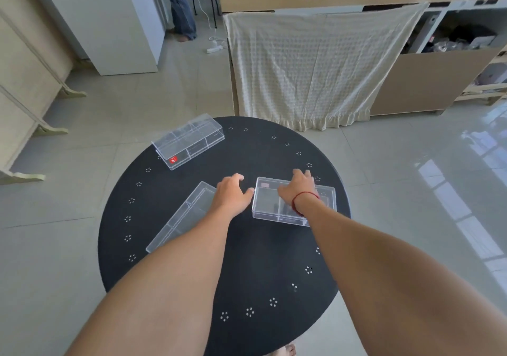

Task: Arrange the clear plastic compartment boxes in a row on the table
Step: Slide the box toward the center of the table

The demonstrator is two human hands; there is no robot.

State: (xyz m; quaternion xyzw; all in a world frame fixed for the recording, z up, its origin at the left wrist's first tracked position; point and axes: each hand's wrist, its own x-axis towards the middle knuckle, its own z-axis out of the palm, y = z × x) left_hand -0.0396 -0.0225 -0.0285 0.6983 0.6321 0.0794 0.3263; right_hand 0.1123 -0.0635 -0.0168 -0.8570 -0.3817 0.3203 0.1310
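Observation:
Three clear plastic compartment boxes lie on a round black table (pixel 247 259). One box with a red sticker (pixel 188 141) sits at the far left, angled. A second box (pixel 181 218) lies diagonally at the left, partly hidden under my left forearm. The third box (pixel 270 205) sits right of centre. My right hand (pixel 297 188), with a red cord at the wrist, rests on top of that third box, fingers over its far edge. My left hand (pixel 231 192) hovers beside the third box's left end, fingers spread, thumb touching or nearly touching its corner.
The table's rim carries small white dot clusters. Behind the table a cream cloth (pixel 315 65) hangs over a wooden counter. A white cabinet (pixel 109 21) and a person's legs (pixel 181 7) stand at the back left. Open shelving (pixel 466 40) sits at the right.

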